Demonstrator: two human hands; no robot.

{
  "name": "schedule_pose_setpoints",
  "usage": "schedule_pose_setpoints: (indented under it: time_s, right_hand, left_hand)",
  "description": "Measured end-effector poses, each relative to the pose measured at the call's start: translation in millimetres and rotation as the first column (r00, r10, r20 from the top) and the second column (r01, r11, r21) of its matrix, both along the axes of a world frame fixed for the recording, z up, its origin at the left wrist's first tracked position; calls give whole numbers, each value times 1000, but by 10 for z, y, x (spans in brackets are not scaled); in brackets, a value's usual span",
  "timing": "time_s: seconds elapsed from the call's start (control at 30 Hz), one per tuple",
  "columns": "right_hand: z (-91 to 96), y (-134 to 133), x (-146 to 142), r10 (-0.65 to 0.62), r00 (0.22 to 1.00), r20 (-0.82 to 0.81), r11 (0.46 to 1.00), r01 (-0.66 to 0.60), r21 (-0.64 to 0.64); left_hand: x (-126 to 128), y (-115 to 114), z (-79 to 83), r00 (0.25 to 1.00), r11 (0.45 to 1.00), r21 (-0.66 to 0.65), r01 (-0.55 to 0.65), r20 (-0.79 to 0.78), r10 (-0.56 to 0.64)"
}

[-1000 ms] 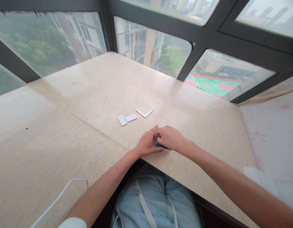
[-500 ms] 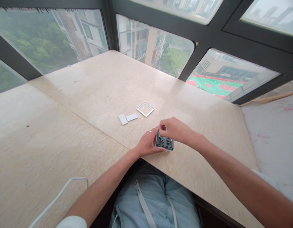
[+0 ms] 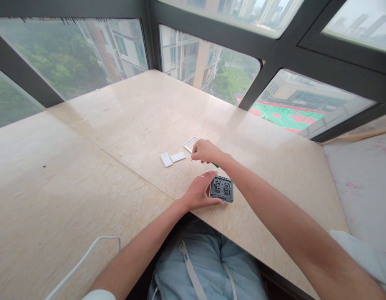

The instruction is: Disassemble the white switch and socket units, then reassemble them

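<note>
My left hand (image 3: 201,192) grips the left side of a square wall switch (image 3: 222,189), its thumb along the near edge and its fingers at the far corner. The switch lies on the countertop with its dark grey inner mechanism facing up and a white rim around it. My right hand (image 3: 206,151) is closed around a small green-handled screwdriver (image 3: 215,165), mostly hidden by the fingers, beyond the switch and apart from it. Just past those fingers lies a white square frame (image 3: 189,144), partly covered by the hand. Two white rectangular switch covers (image 3: 178,157) lie left of it.
The beige stone countertop (image 3: 118,125) reaches back to dark-framed windows (image 3: 154,41). Its front edge runs close below the switch, above my lap. A white cable (image 3: 83,258) lies at the lower left beside my left forearm. A pale flowered surface (image 3: 362,175) borders the right.
My right hand has lifted away from the switch with the screwdriver and moved forward and left, toward the white frame. My left hand still grips the switch.
</note>
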State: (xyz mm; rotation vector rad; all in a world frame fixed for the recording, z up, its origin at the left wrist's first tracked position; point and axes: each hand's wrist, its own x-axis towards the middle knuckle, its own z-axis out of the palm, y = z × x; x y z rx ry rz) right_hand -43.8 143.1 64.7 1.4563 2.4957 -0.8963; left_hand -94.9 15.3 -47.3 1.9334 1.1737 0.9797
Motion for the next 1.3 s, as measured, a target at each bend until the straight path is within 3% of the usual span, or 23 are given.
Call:
schedule_pose_setpoints:
  time_s: [0.13,0.27,0.43,0.53,0.6,0.67,0.77,0.83,1.1,1.3]
  right_hand:
    - [-130,82,-140,-33,999,16,998,33,-51]
    - [-145,89,-107,-75,997,-16,996,74,-44]
    - [1,-9,224,-119,982,-145,992,125,27]
    - [172,-139,562,-154,934,-324,971,204,127]
    - [306,-258,812,-166,734,-659,900,386,204]
    - [437,-396,1042,-155,476,-865,804,570,170]
    - [565,-619,1282,-115,281,-953,737,667,108]
    - [577,-756,1351,-93,226,-970,729,679,88]
    - [296,-1011,1276,-63,235,-970,703,700,124]
    - [254,-1017,1268,-75,243,-967,719,685,116]
  left_hand:
    - [-5,9,6,1000,1000,15,23,20,-23]
    - [-6,9,-13,1000,1000,-5,19,13,-19]
    - [-10,-4,-8,1000,999,-41,14,-4,-14]
    - [-16,-11,-4,1000,999,-47,4,-6,-4]
    - [-19,-13,-5,1000,999,-48,-3,-11,2]
    - [-21,-13,-7,1000,999,-45,-2,-21,1]
    - [-23,-13,-10,999,999,-43,-6,-45,4]
    - [-25,-12,-12,998,999,-42,-16,-60,14]
    - [-31,-16,-4,996,999,-27,-25,-85,22]
    - [-29,-14,-11,997,999,-25,-20,-78,18]
